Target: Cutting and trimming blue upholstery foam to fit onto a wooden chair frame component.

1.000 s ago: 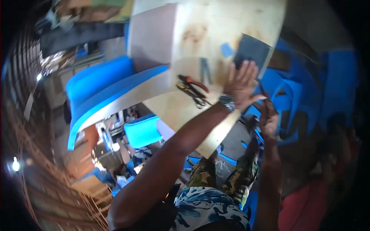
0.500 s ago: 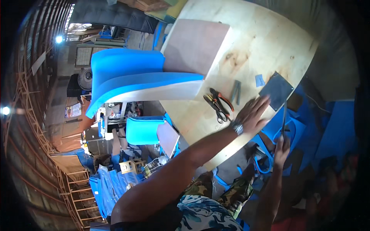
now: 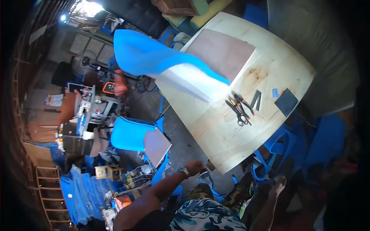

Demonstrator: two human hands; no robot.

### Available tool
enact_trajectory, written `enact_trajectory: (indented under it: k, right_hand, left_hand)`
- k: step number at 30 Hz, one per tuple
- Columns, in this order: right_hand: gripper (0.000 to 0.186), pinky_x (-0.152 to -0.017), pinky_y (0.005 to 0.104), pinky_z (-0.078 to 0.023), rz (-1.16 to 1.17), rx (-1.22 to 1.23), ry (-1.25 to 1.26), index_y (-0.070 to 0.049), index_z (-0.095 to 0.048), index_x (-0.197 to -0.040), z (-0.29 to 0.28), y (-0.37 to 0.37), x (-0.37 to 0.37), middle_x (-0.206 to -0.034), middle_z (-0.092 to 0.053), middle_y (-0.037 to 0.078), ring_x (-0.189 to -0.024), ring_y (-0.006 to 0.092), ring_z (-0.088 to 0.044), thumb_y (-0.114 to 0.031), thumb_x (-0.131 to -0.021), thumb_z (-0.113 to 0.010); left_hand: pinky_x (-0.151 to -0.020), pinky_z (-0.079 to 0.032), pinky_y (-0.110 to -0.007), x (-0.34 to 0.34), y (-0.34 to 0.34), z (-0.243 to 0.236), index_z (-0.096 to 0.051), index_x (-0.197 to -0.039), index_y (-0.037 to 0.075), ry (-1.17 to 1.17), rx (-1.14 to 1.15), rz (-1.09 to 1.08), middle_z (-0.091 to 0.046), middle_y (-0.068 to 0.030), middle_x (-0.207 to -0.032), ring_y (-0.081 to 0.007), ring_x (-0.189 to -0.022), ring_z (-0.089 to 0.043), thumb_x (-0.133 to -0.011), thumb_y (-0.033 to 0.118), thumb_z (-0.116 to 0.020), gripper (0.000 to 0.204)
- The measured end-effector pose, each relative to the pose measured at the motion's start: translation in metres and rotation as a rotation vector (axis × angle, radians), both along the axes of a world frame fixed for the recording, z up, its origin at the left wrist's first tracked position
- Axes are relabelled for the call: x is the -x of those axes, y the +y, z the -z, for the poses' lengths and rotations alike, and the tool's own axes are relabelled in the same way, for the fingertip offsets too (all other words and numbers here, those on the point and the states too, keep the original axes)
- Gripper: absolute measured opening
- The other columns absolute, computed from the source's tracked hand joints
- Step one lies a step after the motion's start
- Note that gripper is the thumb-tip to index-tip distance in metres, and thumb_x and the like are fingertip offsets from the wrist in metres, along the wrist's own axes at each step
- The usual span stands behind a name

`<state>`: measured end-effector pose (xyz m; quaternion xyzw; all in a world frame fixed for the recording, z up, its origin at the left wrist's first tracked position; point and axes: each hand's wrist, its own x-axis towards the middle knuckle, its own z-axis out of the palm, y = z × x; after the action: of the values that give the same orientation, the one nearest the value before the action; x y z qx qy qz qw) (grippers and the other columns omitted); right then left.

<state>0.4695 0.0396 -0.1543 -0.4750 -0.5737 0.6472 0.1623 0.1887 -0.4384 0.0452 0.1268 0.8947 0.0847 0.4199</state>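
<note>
Left fingers [image 3: 199,166] withdrawn, clear of black sheet [image 3: 286,102]

No legible text, wall sheet [image 3: 54,100], print blurred

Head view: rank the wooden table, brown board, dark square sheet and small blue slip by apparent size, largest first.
Wooden table, by far
Brown board lying on it
Dark square sheet
Small blue slip
</note>
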Motion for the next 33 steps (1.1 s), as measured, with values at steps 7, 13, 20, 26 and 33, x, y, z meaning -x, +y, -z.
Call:
enact_trajectory:
  k: [7,13,20,26,33]
  right_hand:
    - [0.02,-0.054,0.0361,-0.051,-0.128,0.089,-0.256,-0.008,-0.062,-0.106,-0.058,-0.168,0.041,-0.095,-0.064,0.004,-0.077,0.0183,-0.062,-0.023,-0.093,-0.064]
    - [0.021,-0.055,0.037,-0.057,-0.034,0.153,-0.394,-0.015,-0.061,-0.11,-0.071,-0.287,0.001,-0.097,-0.063,0.005,-0.078,0.0212,-0.065,-0.02,-0.091,-0.068]
    - [0.014,-0.052,0.0369,-0.054,0.09,0.27,-0.32,-0.012,-0.065,-0.1,-0.157,-0.322,0.038,-0.085,-0.065,0.006,-0.068,0.0208,-0.064,-0.022,-0.09,-0.068]
    - [0.032,-0.07,0.0416,-0.057,0.141,0.429,-0.152,-0.009,-0.066,-0.112,-0.15,-0.34,0.058,-0.099,-0.067,0.015,-0.085,0.0291,-0.068,-0.023,-0.084,-0.07]
    - [0.012,-0.053,0.0345,-0.052,0.209,0.303,0.136,-0.008,-0.063,-0.089,-0.129,-0.37,0.031,-0.078,-0.062,0.005,-0.065,0.0189,-0.062,-0.019,-0.094,-0.065]
  left_hand:
    - [-0.075,-0.055,-0.052,-0.129,-0.247,0.025,-0.073,-0.097,0.01,0.272,-0.301,0.127,-0.071,-0.0167,-0.092,-0.0406,-0.082,-0.067,-0.095,0.026,-0.057,0.023]
    - [-0.084,-0.051,-0.055,-0.202,-0.381,0.006,-0.072,-0.102,0.005,0.258,-0.289,0.013,-0.069,-0.0232,-0.1,-0.0452,-0.094,-0.064,-0.096,0.034,-0.059,0.033]
    - [-0.096,-0.051,-0.047,-0.127,-0.372,-0.027,-0.069,-0.116,0.005,0.12,-0.248,-0.067,-0.069,-0.0201,-0.116,-0.0385,-0.109,-0.065,-0.088,0.048,-0.072,0.052]
    - [-0.098,-0.048,-0.053,0.02,-0.321,-0.114,-0.066,-0.117,0.001,0.279,-0.126,0.233,-0.06,-0.0231,-0.132,-0.0447,-0.12,-0.057,-0.097,0.044,-0.062,0.047]
    - [-0.108,-0.043,-0.05,0.148,-0.25,-0.218,-0.056,-0.131,0.001,0.854,-0.5,0.218,-0.051,-0.0235,-0.143,-0.0422,-0.13,-0.05,-0.083,0.041,-0.079,0.067]
